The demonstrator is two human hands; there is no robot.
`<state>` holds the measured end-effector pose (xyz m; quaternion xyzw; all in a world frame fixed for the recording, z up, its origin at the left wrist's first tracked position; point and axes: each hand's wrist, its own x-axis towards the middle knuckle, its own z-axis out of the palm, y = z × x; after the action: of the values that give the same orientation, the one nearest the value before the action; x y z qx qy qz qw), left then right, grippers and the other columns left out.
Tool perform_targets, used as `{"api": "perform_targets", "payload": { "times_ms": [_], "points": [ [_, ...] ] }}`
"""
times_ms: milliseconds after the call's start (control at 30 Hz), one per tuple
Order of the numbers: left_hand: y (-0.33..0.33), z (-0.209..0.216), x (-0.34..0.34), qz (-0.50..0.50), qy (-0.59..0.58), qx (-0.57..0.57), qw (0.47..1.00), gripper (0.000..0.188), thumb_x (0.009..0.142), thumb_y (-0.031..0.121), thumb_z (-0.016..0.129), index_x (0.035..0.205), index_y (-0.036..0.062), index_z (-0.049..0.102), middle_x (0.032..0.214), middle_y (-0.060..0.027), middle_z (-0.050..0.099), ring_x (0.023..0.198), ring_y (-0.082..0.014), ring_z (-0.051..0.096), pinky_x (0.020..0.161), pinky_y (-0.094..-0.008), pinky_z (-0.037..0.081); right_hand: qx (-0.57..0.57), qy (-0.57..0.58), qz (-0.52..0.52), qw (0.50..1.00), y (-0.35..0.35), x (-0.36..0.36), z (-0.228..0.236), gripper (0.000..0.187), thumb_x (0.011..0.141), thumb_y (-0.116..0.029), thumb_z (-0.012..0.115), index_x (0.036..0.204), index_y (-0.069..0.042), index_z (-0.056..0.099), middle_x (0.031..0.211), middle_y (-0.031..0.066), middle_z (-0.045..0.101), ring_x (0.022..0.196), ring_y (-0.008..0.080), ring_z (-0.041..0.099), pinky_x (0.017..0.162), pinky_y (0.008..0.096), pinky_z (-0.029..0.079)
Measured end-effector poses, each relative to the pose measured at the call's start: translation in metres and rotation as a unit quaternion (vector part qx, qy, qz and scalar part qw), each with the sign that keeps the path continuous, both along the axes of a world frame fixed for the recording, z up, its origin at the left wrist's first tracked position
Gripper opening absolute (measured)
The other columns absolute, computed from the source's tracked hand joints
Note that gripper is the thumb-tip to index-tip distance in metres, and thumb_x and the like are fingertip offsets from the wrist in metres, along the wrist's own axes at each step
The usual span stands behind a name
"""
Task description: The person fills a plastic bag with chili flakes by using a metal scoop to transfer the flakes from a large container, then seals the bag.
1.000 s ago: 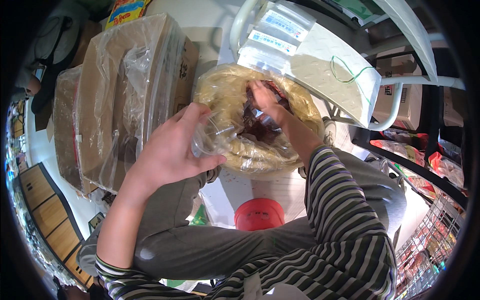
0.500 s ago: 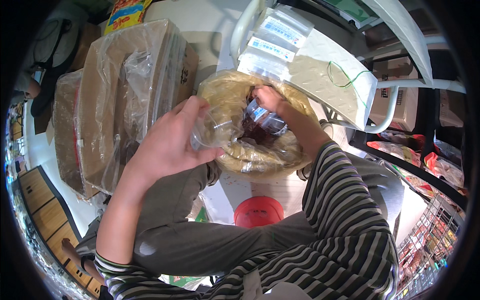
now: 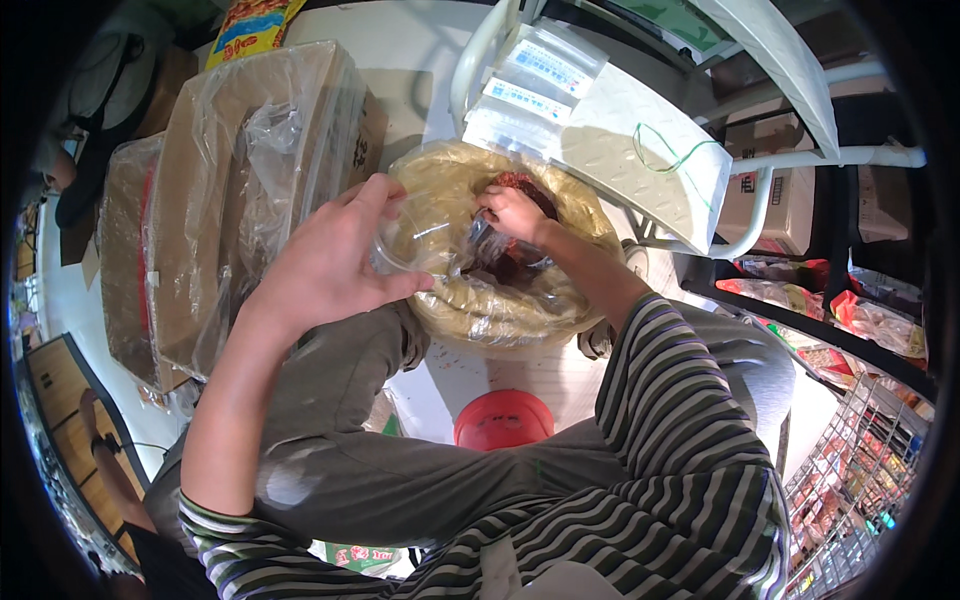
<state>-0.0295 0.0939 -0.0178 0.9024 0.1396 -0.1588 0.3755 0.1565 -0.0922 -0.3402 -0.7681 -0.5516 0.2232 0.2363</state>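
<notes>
Nearest the person, a red round lid-like object (image 3: 503, 420) is lying below both hands, between the grey-trousered knees. Above it, the left hand (image 3: 325, 265) is curling its fingers and thumb around the rim of a clear plastic cup or bag mouth (image 3: 412, 245), gripping it and holding it open; which of the two it is cannot be told. Just right of it, the right hand (image 3: 513, 212) is reaching down into a large sack lined with clear plastic (image 3: 490, 300), its fingers closing on something dark red (image 3: 515, 182) inside; whether a small scoop is in that grip is not clear. The sack is sitting directly under and around both hands, its yellowish rolled rim ringing them. Left of the left hand, two cardboard boxes wrapped in clear plastic (image 3: 230, 180) are standing side by side. Beyond the right hand, a white chair (image 3: 640, 170) is carrying small clear packets with blue-and-white labels (image 3: 530, 85), with a green wire loop (image 3: 665, 155) lying on its seat.
</notes>
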Motion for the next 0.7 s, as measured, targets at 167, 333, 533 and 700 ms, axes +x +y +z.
{"api": "perform_targets", "payload": {
  "times_ms": [167, 333, 533, 700],
  "points": [
    [0.003, -0.010, 0.004, -0.043, -0.076, 0.009, 0.996, 0.075, 0.069, 0.030, 0.090, 0.124, -0.0017, 0.050, 0.109, -0.0240, 0.067, 0.064, -0.0313, 0.067, 0.071, -0.0398, 0.052, -0.037, -0.090, 0.071, 0.993, -0.014, 0.019, -0.010, 0.012, 0.080, -0.011, 0.060, 0.086, -0.006, 0.068, 0.097, 0.0161, 0.065, 0.091, 0.0365, 0.066, 0.079, 0.0432, 0.054],
    [0.011, -0.012, 0.002, -0.060, -0.095, 0.039, 0.993, 0.071, 0.071, 0.032, 0.088, 0.121, -0.0011, 0.050, 0.105, -0.0240, 0.068, 0.071, -0.0357, 0.068, 0.073, -0.0412, 0.052, -0.149, -0.074, 0.093, 0.982, -0.009, -0.016, 0.076, 0.014, 0.084, -0.014, 0.058, 0.084, -0.007, 0.070, 0.097, 0.0158, 0.066, 0.088, 0.0361, 0.067, 0.078, 0.0447, 0.055],
    [0.013, -0.007, 0.010, -0.079, -0.135, 0.062, 0.986, 0.070, 0.071, 0.034, 0.087, 0.119, -0.0008, 0.050, 0.101, -0.0235, 0.066, 0.092, -0.0418, 0.065, 0.080, -0.0447, 0.051, -0.083, -0.040, 0.062, 0.994, -0.037, -0.013, 0.119, 0.008, 0.083, -0.011, 0.063, 0.085, -0.008, 0.071, 0.093, 0.0114, 0.067, 0.090, 0.0315, 0.065, 0.083, 0.0406, 0.054],
    [0.006, 0.010, 0.001, -0.077, -0.115, 0.068, 0.988, 0.069, 0.072, 0.037, 0.085, 0.117, -0.0029, 0.052, 0.106, -0.0244, 0.065, 0.101, -0.0405, 0.064, 0.087, -0.0449, 0.050, -0.112, -0.123, 0.164, 0.972, -0.048, -0.001, 0.170, 0.006, 0.080, -0.003, 0.063, 0.084, -0.006, 0.068, 0.088, 0.0128, 0.068, 0.085, 0.0299, 0.067, 0.079, 0.0404, 0.054]
  ]
}}
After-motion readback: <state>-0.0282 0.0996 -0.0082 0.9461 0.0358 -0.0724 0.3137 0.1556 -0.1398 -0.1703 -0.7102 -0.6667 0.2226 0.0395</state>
